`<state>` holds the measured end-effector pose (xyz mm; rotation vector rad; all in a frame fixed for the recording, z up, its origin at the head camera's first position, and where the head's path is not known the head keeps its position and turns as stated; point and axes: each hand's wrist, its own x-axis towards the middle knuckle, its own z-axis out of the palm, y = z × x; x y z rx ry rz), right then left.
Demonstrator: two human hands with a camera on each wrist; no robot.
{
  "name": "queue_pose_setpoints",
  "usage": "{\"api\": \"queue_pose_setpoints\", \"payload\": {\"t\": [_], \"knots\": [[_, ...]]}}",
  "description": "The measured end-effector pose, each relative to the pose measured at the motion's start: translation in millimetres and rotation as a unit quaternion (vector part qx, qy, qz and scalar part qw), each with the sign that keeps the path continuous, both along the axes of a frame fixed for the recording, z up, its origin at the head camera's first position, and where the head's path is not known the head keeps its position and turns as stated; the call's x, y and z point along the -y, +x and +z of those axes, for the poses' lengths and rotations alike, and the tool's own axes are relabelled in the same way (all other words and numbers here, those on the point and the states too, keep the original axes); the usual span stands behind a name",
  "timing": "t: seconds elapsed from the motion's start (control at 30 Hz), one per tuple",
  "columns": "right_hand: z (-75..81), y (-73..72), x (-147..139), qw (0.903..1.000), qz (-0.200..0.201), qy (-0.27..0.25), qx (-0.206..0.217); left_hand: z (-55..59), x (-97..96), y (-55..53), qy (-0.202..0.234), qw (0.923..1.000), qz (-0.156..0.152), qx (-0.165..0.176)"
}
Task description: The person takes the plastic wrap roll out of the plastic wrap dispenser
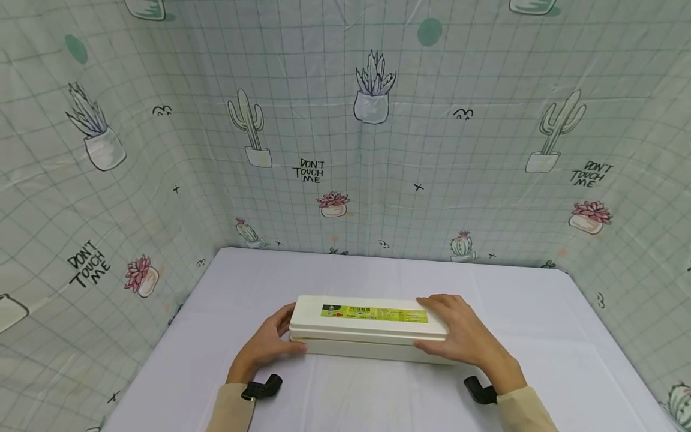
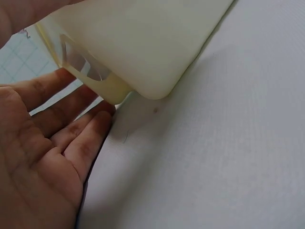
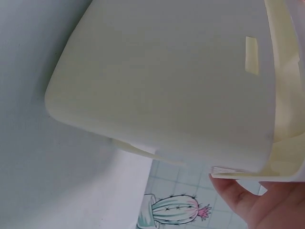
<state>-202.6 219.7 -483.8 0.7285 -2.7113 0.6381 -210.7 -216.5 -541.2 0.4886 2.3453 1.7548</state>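
- Pale green, grid-lined fabric backdrop (image 1: 361, 138) printed with potted cacti: it hangs beyond the fingers and at both sides.
- Flat table (image 1: 367, 396) draped in white cloth: I see it beneath both hands, bearing the load between them.
- Long, cream-white plastic box (image 1: 361, 350) with rounded corners: it lies crosswise on the cloth between my two sets of fingers, its long side facing me, which puts one end within each hand's reach.
- Matching cream-white plastic lid (image 1: 356, 324): it sits over the box, under the right fingers; my right wrist view shows a gap beneath it.
- Right hand (image 1: 459, 333): spread partway, it grips the lid's right end, thumb at the near edge, fingers over the far side, a hold that I judge suits controlling the lid.
- Left hand (image 1: 269, 340): partly spread, it holds the box's left end, thumb in front, fingers behind, probably to steady it.
- Yellow-green printed label (image 1: 374, 313): it faces up on the lid, left of the right fingertips; its small print is unreadable to me.
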Motion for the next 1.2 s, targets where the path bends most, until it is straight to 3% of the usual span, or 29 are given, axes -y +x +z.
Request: {"api": "queue_pose_setpoints", "payload": {"t": [0.23,0.63,0.83,1.2], "knots": [[-1.0,0.7,-0.6,0.9999,-0.007,-0.007,0.004,2.3,-2.8,-0.7,0.009,0.9999,0.003,0.005],[0.7,-0.7,-5.6,0.9993,-0.006,-0.026,-0.024,4.2,-6.0,-1.4,-0.003,0.9997,0.018,0.016],[2.1,0.3,-8.0,0.9992,-0.013,-0.036,-0.013,6.0,-4.6,1.5,-0.003,0.9994,0.025,0.024],[8.2,1.6,-16.0,0.9985,-0.028,-0.046,-0.014,2.5,-4.1,2.1,-0.002,0.9997,0.021,0.014]]}}
